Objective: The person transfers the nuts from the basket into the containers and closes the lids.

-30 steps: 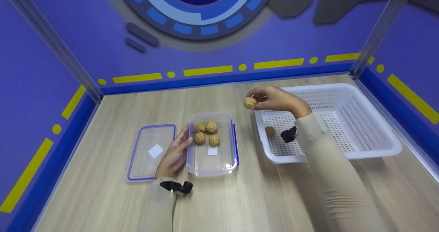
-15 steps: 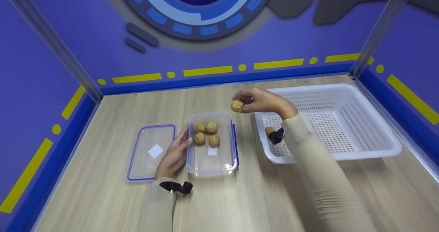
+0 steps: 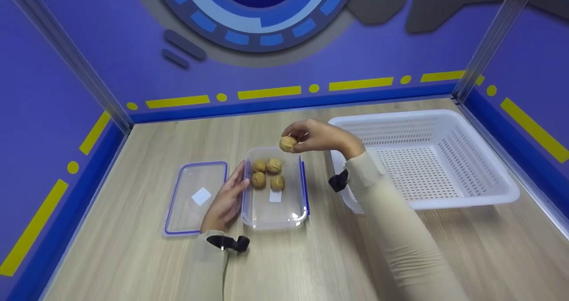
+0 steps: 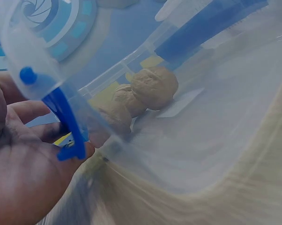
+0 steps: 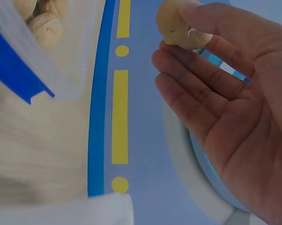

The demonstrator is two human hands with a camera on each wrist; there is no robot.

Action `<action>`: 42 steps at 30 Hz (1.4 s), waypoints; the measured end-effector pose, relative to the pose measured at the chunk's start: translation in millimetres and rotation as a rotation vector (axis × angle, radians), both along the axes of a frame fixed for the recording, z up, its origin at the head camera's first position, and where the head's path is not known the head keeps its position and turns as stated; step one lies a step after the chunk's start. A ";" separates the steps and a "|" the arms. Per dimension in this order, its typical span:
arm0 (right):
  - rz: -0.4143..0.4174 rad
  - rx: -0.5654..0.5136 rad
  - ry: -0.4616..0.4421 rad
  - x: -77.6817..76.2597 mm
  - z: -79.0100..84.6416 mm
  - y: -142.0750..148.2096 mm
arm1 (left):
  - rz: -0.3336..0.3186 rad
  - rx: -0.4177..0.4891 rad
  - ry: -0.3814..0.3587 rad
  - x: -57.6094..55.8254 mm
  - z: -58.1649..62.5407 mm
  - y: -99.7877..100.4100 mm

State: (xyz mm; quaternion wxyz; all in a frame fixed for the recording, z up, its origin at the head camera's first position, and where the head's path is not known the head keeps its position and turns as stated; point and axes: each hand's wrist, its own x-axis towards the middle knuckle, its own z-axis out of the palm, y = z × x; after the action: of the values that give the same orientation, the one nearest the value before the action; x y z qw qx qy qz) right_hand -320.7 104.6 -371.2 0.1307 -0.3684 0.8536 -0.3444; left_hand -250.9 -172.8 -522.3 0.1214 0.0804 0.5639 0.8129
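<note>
My right hand [image 3: 313, 136] pinches a walnut [image 3: 288, 144] between thumb and fingers, over the far right corner of a clear plastic container [image 3: 262, 212]. The same walnut [image 5: 178, 28] shows at the fingertips in the right wrist view. Inside the container several walnuts [image 3: 274, 165] sit grouped toward its far end, beside a white label [image 3: 275, 196]. My left hand [image 3: 226, 198] rests against the container's left side, thumb near the rim. In the left wrist view the left hand [image 4: 28, 145] lies by a blue side clip [image 4: 68, 122], with walnuts [image 4: 155, 88] seen through the wall.
Left of the container lies its clear lid [image 3: 186, 216] with a blue seal and a white square [image 3: 201, 196]. A white slotted basket [image 3: 471, 198] stands at the right, its near left part covered by the right arm. Blue panels [image 3: 284, 78] enclose the table's back and sides.
My right hand has carried the walnut leftward from the basket's edge to above the container. The forearm now hides the walnut seen in the basket before. My left hand has stayed still.
</note>
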 end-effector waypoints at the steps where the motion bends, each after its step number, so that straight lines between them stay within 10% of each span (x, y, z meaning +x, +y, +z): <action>1: 0.001 0.000 0.001 0.2 -0.7 -3.1 | 0.002 0.000 -0.001 -0.1 0.0 0.0; 42: -0.020 0.136 -0.203 3.3 -61.2 -66.3 | 0.017 -0.023 -0.013 0.2 0.5 0.2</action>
State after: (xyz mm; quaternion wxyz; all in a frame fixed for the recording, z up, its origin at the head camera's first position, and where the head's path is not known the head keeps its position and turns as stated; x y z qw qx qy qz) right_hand -317.4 38.3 -432.5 0.2375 -0.3133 0.8610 -0.3228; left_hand -250.7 -172.6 -521.8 0.1188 0.0690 0.5731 0.8079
